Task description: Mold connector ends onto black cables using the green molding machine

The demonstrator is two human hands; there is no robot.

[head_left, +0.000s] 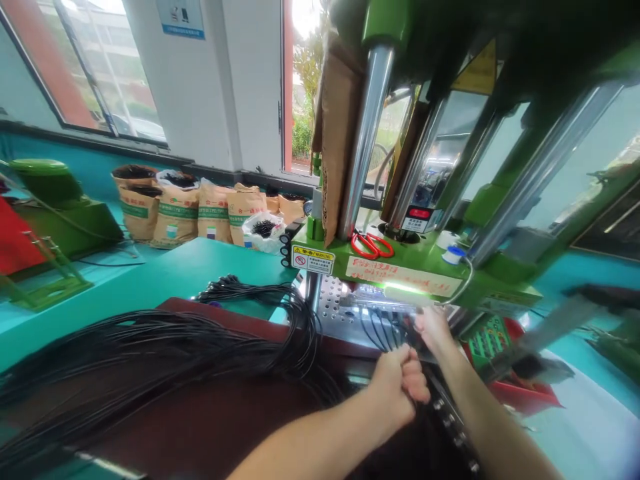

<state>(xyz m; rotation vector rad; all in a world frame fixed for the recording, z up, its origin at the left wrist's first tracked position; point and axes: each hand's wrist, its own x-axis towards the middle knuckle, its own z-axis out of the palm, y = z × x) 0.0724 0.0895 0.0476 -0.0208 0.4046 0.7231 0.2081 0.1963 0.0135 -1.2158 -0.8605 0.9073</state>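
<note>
Left hand (pixel 403 383) curled round several thin black cables (pixel 383 331) reaching the green press (pixel 345 257). Right hand (pixel 431 327) beside them, blurred; grip unclear. Looks partway: few cables there, large loose bundle (pixel 150 340) leftward, seemingly waiting.

the person's left forearm (pixel 320 433) is entering near six o'clock and pointing toward two, its bare left hand (pixel 400 385) curling into a fist, with the bent fingers facing three o'clock. the right forearm (pixel 477 393) is slanting toward eleven o'clock, its right hand (pixel 431 325) hovering at the left's one o'clock, blurring, its grip unclear.
</note>
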